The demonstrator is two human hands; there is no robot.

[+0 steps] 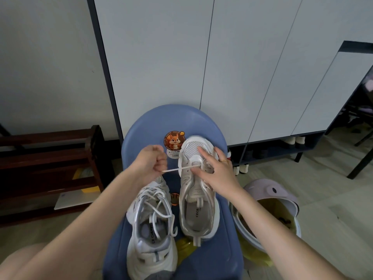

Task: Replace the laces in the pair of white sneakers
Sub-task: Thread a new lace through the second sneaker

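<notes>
My left grip [151, 161] is a closed fist, pinching a white lace [177, 169] that runs taut from it across to the lowest eyelets of the right sneaker [196, 190]. My right grip [218, 174] lies on that sneaker with fingers spread and mostly straight: the index finger [202, 152] reaches out over the mesh toe, and the thumb presses where the lace enters the shoe. A thin ring [223, 161] sits on one finger.

Both sneakers stand on a blue stool [201, 122], toes pointing away from me. The right sneaker, under my right grip, has no other lacing in view; its insole reads "CECE". The left sneaker [150, 229] lies just below my left grip, touching my forearm, with loose white laces [159, 207] tangled over its tongue and opening. Its insole reads "CE CHERIE", though the last letters are unclear.

Just beyond my left grip, between it and the right sneaker's toe, a round sticker [174, 142] on the stool shows a cartoon squirrel ringed by "Good Life"; the label under it is too small to read.

Right of my right forearm stands a lilac bin [270, 190] on the floor. Left of my left arm is a dark wooden rack [50, 170].
</notes>
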